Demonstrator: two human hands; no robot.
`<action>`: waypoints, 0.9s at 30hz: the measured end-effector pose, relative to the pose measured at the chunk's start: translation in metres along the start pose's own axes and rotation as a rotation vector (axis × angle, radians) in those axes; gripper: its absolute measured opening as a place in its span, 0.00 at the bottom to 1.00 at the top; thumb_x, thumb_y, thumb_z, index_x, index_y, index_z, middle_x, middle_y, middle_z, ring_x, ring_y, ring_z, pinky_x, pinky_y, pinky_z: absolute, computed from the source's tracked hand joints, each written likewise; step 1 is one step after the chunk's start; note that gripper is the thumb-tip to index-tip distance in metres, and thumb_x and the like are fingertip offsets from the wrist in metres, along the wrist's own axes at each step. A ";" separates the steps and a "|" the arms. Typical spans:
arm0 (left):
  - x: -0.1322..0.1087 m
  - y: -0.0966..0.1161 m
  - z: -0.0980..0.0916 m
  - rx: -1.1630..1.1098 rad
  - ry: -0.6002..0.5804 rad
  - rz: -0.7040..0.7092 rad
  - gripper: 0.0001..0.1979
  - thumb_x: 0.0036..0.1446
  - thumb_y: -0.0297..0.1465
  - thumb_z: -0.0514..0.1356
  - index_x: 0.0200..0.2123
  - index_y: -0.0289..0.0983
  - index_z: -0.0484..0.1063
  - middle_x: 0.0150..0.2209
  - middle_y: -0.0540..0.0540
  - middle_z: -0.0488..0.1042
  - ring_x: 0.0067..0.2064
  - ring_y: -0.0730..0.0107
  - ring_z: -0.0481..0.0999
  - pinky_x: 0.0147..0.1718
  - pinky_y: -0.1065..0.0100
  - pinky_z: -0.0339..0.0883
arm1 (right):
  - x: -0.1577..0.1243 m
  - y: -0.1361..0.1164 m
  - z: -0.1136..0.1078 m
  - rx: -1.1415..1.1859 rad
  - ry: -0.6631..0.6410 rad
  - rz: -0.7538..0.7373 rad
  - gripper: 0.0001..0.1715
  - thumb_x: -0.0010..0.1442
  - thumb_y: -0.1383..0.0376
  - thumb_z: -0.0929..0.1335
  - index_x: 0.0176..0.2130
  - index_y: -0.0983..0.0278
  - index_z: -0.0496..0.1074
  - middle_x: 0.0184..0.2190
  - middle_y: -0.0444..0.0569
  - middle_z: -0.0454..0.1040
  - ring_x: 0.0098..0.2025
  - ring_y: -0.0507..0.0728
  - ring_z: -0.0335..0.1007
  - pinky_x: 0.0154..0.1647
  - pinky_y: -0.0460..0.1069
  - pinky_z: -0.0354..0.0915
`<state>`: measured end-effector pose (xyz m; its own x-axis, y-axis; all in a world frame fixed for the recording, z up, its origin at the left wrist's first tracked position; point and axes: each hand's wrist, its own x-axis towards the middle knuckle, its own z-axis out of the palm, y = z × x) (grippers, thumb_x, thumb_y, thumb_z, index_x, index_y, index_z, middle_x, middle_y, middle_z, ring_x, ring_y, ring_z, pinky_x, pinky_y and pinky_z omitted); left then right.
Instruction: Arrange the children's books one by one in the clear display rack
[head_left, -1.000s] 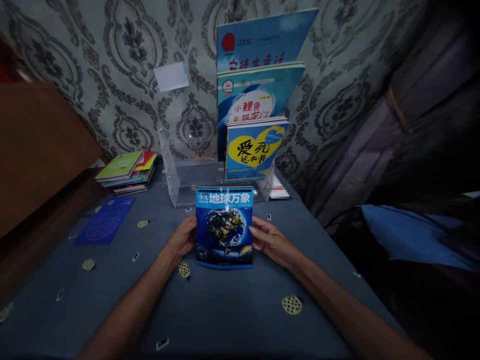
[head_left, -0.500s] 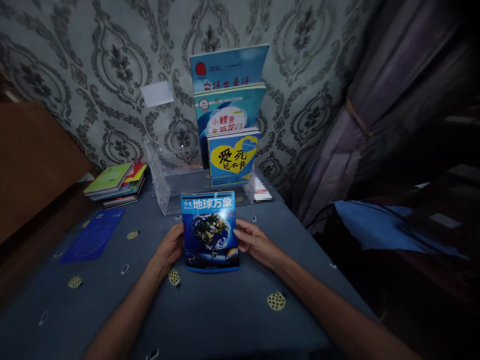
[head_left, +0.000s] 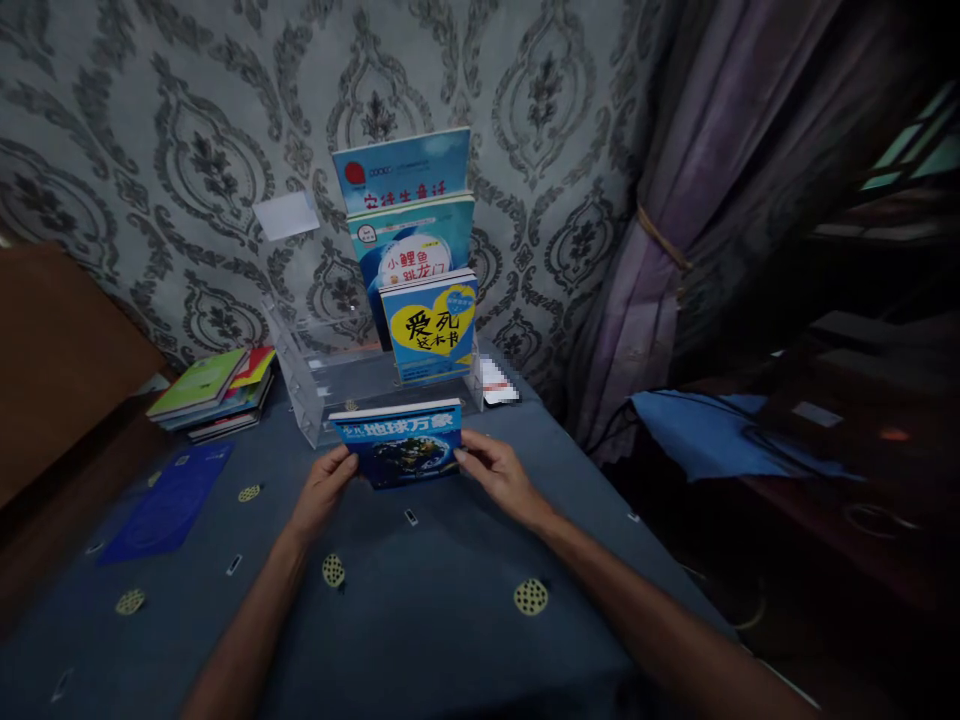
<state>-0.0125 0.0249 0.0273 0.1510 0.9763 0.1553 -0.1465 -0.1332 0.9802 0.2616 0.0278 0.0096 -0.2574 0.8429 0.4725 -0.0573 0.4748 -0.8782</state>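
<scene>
A blue book [head_left: 409,455] with an Earth picture on its cover is held between both hands, its top edge tipped toward me. My left hand [head_left: 326,485] grips its left side, thumb on the cover. On the opposite side, my right hand [head_left: 499,475] pinches the edge. Just behind the book stands a clear acrylic rack [head_left: 296,385] with stepped side panels. Its right half bears a blue book with a yellow heart [head_left: 433,330], a teal book [head_left: 412,245] and a taller blue book [head_left: 405,170], one behind another. The rack's left half shows no books.
A stack of books [head_left: 217,390], green and red on top, lies at the left beside a brown panel [head_left: 67,360]. A flat dark-blue sheet [head_left: 169,505] is nearer. Behind are patterned wallpaper and a tied purple curtain [head_left: 637,280]. The patterned tablecloth [head_left: 442,620] ends at the right.
The Earth book has tilted, its top coming toward me, so its cover looks shorter. Both hands moved with it. The view has swung to the right.
</scene>
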 end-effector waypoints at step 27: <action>0.052 0.024 0.021 0.182 -0.112 0.038 0.28 0.50 0.55 0.67 0.41 0.36 0.79 0.30 0.48 0.74 0.31 0.70 0.70 0.29 0.71 0.65 | 0.049 0.019 -0.021 -0.099 0.145 -0.001 0.22 0.61 0.52 0.67 0.50 0.61 0.75 0.43 0.52 0.80 0.46 0.63 0.76 0.43 0.56 0.73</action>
<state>0.0123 0.0686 0.0619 0.2583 0.9461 0.1957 0.0232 -0.2086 0.9777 0.2678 0.0833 0.0177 -0.1149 0.8668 0.4852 0.0398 0.4921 -0.8696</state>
